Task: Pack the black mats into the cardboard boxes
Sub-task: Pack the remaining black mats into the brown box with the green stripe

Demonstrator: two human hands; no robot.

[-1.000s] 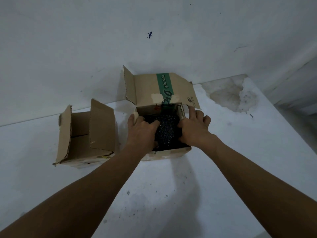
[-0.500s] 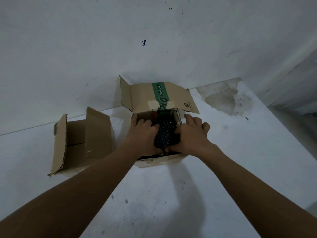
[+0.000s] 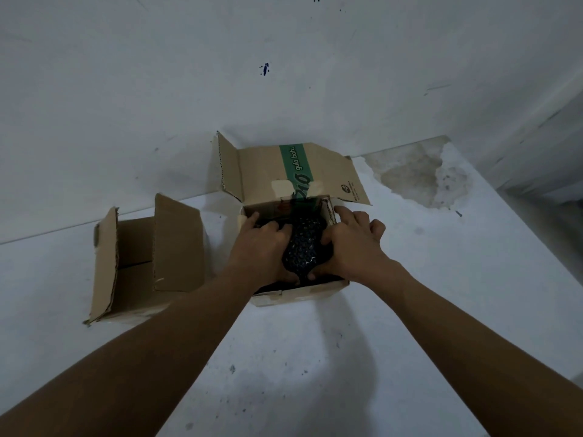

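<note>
An open cardboard box (image 3: 293,294) with a green stripe on its raised back flap stands against the wall. A black bumpy mat (image 3: 303,247) bulges up out of its opening, squeezed into a narrow hump. My left hand (image 3: 262,247) grips the mat's left side and my right hand (image 3: 350,244) grips its right side, thumbs meeting at the near end. More black material lies flat in the box under the hump. A second cardboard box (image 3: 138,263) stands open to the left, flaps up; I see nothing inside it.
The boxes sit on a white floor (image 3: 299,357) with small dark specks, right at a white wall (image 3: 189,89). A stained patch of bare floor (image 3: 419,175) lies at the back right. A pale ledge or frame (image 3: 555,152) runs along the right edge.
My hands have drawn closer together, pinching the mat from a flatter spread into a raised narrow hump. The boxes have not moved.
</note>
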